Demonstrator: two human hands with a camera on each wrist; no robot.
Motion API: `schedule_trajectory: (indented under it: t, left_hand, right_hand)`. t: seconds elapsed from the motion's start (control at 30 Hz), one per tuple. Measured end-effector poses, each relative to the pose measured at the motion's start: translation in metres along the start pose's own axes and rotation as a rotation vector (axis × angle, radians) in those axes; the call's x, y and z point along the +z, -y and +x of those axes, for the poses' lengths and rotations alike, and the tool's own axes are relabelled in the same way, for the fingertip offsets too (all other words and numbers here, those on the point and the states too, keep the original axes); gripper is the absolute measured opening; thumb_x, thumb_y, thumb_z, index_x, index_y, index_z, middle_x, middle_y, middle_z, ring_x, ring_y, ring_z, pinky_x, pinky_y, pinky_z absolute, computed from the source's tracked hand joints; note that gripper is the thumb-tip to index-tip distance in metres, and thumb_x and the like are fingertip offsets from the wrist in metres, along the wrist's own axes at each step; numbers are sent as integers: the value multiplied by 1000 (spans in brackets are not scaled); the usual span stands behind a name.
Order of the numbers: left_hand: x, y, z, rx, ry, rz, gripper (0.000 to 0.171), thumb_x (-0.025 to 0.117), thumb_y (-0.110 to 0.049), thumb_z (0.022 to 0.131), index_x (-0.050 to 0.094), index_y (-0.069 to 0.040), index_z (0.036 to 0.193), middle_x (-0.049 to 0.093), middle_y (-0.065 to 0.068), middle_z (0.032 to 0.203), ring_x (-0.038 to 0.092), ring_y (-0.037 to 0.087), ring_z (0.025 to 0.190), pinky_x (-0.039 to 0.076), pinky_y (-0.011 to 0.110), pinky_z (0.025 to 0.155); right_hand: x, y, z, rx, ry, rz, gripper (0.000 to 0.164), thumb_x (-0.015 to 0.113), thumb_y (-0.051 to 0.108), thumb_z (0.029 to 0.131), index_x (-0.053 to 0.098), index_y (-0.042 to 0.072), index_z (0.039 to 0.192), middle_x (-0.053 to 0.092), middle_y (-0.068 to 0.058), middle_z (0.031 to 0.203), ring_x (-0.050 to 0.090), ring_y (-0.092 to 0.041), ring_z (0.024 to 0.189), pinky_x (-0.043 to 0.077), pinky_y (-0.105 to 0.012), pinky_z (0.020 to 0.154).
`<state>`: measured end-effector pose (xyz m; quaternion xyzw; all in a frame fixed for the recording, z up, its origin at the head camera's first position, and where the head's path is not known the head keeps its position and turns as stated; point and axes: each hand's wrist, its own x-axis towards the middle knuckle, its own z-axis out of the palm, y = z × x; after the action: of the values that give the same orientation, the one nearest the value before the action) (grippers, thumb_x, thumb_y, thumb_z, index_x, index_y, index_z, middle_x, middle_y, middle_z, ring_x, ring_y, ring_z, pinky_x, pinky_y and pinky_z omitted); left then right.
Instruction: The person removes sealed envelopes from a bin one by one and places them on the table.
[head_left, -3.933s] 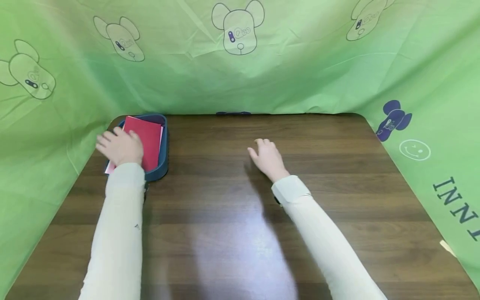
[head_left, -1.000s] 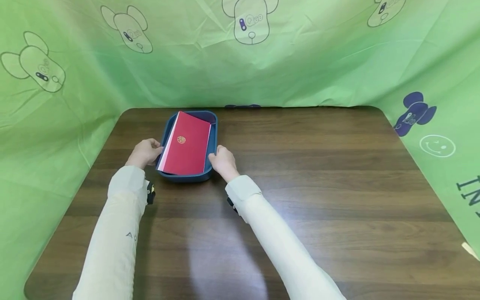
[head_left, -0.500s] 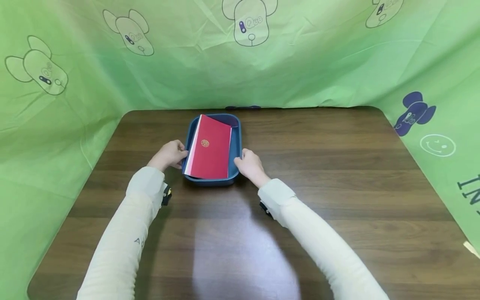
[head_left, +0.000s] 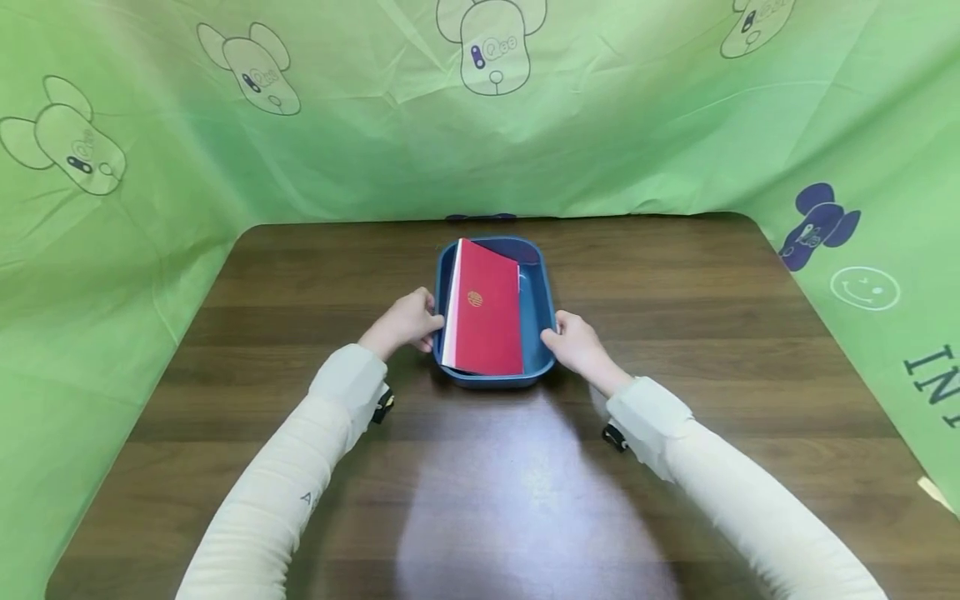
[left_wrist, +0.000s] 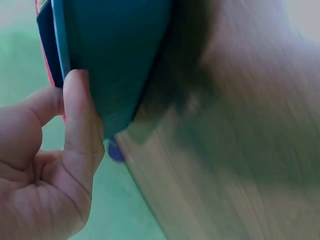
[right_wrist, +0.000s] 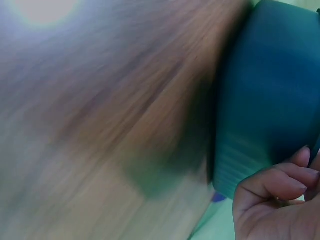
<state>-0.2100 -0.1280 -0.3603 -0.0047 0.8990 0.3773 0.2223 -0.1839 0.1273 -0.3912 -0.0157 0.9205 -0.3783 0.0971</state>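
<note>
A blue plastic basket [head_left: 537,312] is at the middle of the table in the head view. Inside it leans a flat red paper folder [head_left: 491,325] with a round gold emblem, over white and pink sheets. My left hand [head_left: 408,319] pinches the left rim between thumb and fingers. On the opposite side, my right hand [head_left: 581,343] grips the right rim. The left wrist view shows the basket's outer wall [left_wrist: 115,60] with fingers against it. In the right wrist view, curled fingers hold the rim beside the basket's wall [right_wrist: 270,90].
The dark wooden table [head_left: 712,333] extends on both sides of the basket. Green printed cloth [head_left: 360,150] hangs along the back and both sides. A small pale strip [head_left: 934,493] lies at the right edge.
Earlier, the basket was at the far left, with the left hand over it and the right hand apart. Both hands then took its rims and moved it rightward to the table's middle.
</note>
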Motion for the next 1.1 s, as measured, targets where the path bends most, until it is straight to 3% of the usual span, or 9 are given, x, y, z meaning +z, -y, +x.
schedule_trajectory:
  t: [0.07, 0.13, 0.2, 0.3, 0.43, 0.53, 0.7, 0.87, 1.1]
  left_hand:
    - [9, -7, 1, 22, -15, 28, 44, 54, -11, 92, 38, 7, 129, 61, 18, 90, 59, 11, 58, 58, 33, 68]
    - [17, -14, 3, 40, -26, 67, 53, 55, -16, 92, 36, 6, 136, 58, 22, 113, 63, 19, 84, 56, 38, 84]
    - [24, -20, 6, 49, -41, 89, 55, 52, -18, 94, 33, 6, 140, 51, 25, 130, 56, 26, 109, 49, 41, 97]
    - [36, -26, 13, 50, -84, 60, 54, 44, -17, 96, 27, 7, 142, 46, 28, 136, 49, 34, 124, 41, 44, 106]
    - [52, -30, 22, 25, -160, -41, 51, 37, -18, 100, 21, 2, 144, 52, 30, 132, 56, 35, 120, 44, 44, 103]
    - [61, -32, 26, -4, -162, -85, 54, 42, -24, 100, 19, -4, 146, 54, 27, 131, 58, 34, 118, 46, 44, 101]
    - [67, -36, 28, -55, -144, -25, 59, 52, -22, 93, 23, -6, 142, 56, 23, 126, 59, 34, 113, 47, 46, 98]
    - [68, -38, 28, -128, -180, 43, 62, 54, -23, 90, 23, -9, 142, 58, 21, 123, 60, 34, 109, 47, 48, 94]
    - [63, -36, 27, -141, -203, 69, 64, 56, -24, 90, 23, -10, 143, 58, 20, 124, 61, 33, 107, 49, 47, 91]
  right_hand:
    - [-8, -8, -4, 3, 7, -1, 15, 46, 12, 85, 40, 7, 72, 34, 1, 60, 39, -17, 62, 32, -26, 57]
    - [-15, -15, -9, 8, 12, -3, 16, 45, 11, 86, 39, 7, 72, 32, 1, 59, 37, -16, 60, 31, -26, 57]
    - [-21, -20, -13, 9, 16, 0, 16, 45, 11, 86, 39, 6, 72, 31, 2, 57, 35, -15, 59, 30, -27, 57]
    - [-26, -26, -18, 21, 17, 5, 17, 45, 11, 88, 39, 6, 72, 31, 2, 56, 34, -15, 57, 30, -27, 57]
    - [-27, -30, -22, 42, 10, 10, 17, 45, 11, 89, 41, 6, 73, 33, 2, 57, 38, -16, 59, 31, -26, 58]
    - [-29, -32, -25, 54, -7, 10, 16, 45, 12, 89, 43, 5, 75, 35, 2, 58, 41, -17, 61, 33, -27, 59]
    - [-32, -35, -26, 60, -28, 8, 15, 45, 12, 89, 44, 5, 76, 35, 2, 58, 42, -17, 62, 34, -27, 59]
    - [-30, -34, -26, 57, -25, 12, 16, 45, 13, 89, 43, 5, 75, 36, 2, 58, 42, -17, 62, 33, -27, 59]
    - [-23, -30, -21, 46, -43, 24, 14, 46, 13, 88, 45, 4, 76, 37, 2, 59, 44, -19, 65, 34, -26, 61]
